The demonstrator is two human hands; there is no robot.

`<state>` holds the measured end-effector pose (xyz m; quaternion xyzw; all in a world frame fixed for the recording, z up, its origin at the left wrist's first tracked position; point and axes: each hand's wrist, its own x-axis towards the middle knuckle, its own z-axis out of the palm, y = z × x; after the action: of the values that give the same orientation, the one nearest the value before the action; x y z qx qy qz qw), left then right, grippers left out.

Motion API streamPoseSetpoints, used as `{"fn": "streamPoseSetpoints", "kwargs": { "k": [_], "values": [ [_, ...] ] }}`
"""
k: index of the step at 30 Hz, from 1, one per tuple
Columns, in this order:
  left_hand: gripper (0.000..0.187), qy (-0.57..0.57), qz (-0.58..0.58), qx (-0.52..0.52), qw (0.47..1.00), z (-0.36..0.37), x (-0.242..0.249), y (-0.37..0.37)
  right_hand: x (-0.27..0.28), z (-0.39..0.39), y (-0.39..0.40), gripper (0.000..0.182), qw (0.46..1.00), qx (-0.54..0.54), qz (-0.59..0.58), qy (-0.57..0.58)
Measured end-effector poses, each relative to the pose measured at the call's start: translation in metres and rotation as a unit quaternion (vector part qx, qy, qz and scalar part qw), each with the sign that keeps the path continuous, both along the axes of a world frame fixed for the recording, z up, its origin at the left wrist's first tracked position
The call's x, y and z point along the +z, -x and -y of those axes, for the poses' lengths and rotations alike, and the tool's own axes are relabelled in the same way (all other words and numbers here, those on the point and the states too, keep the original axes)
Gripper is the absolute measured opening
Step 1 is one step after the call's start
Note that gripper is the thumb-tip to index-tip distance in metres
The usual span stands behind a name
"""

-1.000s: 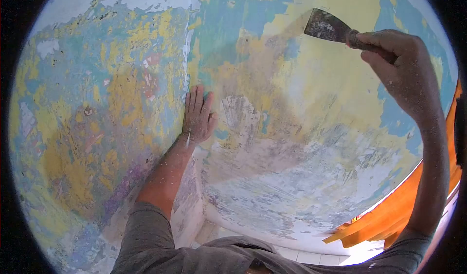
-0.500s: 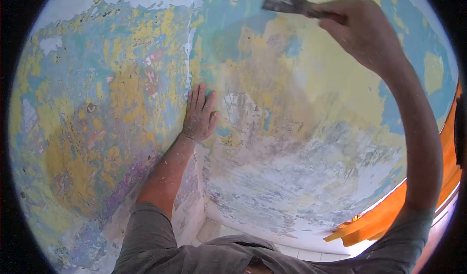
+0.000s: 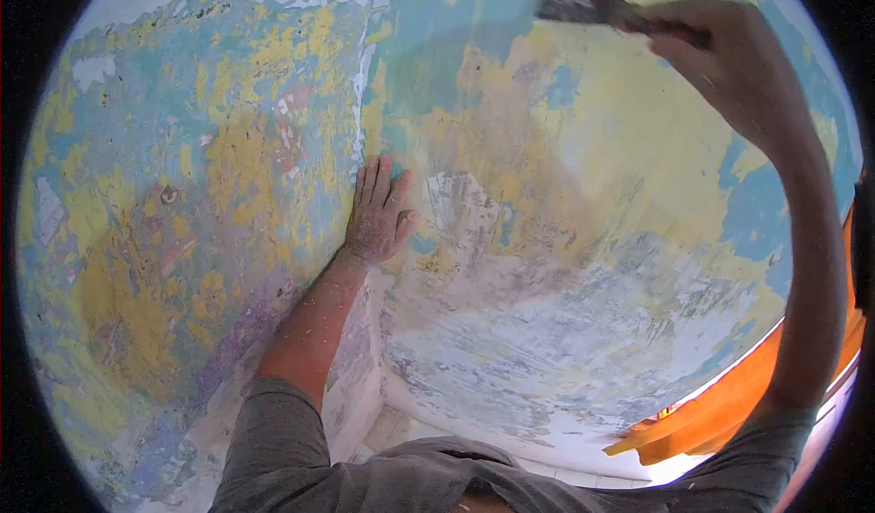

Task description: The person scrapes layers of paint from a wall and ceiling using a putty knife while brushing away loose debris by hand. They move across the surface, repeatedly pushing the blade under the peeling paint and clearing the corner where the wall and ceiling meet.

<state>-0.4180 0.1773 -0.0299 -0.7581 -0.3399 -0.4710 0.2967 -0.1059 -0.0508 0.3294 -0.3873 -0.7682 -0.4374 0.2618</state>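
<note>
The right hand (image 3: 729, 62) sits in the upper right of the frame, its fingers curled tight around the handle of a scraper (image 3: 583, 3). The scraper's flat metal blade juts out to the left of the fist, toward the top centre of the frame, and lies against or just at the wall (image 3: 565, 240); the blade is blurred, so the exact contact cannot be told. The right forearm runs down the right side of the frame to a grey sleeve (image 3: 273, 458).

The left hand (image 3: 378, 212) is near the middle of the frame, well apart from the scraper, lower and to the left. It holds nothing: the palm is laid flat on the wall, fingers straight, close together and pointing up, thumb out to the right. It rests just beside the vertical corner (image 3: 360, 103) where two wall faces meet.

The wall is covered in patchy old paint, yellow, teal and blue, with pale bare plaster in a broad band across the lower middle. At the lower right edge of the frame an orange cloth (image 3: 729, 404) shows beside the right arm.
</note>
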Motion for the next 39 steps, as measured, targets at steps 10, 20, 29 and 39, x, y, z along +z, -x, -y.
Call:
{"fn": "streamPoseSetpoints", "kwargs": {
  "k": [10,20,29,39],
  "values": [
    [0.063,-0.028,0.012,0.02,0.999,-0.006,-0.002,-0.005,-0.039,0.051,-0.018,0.027,0.994,-0.059,0.091,0.021],
    [0.065,-0.031,0.003,0.029,0.999,-0.011,-0.006,-0.004,-0.069,0.047,-0.017,0.025,0.997,-0.038,0.043,0.054],
    [0.064,-0.041,0.022,0.022,0.999,-0.009,-0.005,-0.007,-0.08,0.032,-0.017,0.024,0.997,-0.009,0.061,0.053],
    [0.065,-0.034,0.007,0.015,0.999,-0.009,-0.01,-0.008,-0.088,0.012,-0.011,0.02,0.998,0.019,0.006,0.06]
  ]
}}
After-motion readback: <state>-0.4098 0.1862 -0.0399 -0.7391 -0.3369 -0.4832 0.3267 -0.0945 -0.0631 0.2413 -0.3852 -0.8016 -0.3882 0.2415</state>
